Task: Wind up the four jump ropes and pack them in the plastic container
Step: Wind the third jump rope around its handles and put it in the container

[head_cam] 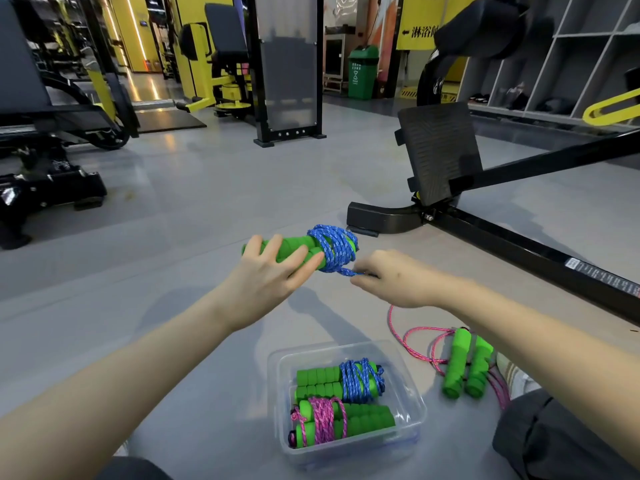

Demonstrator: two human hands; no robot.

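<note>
My left hand (266, 271) holds the two green handles of a blue jump rope (332, 249), whose cord is coiled around them. My right hand (388, 277) pinches the loose blue cord end just right of the coil. Below, a clear plastic container (414, 396) on the floor holds two wound ropes: a blue one (360, 379) at the back and a pink one (325, 422) at the front. A pink jump rope (467, 362) with green handles lies unwound on the floor to the container's right.
A black machine base (485, 230) with a footplate (440, 150) stands just beyond my hands on the right. Yellow and black gym machines (52, 133) fill the left and back. My knees (561, 434) flank the container on the grey floor.
</note>
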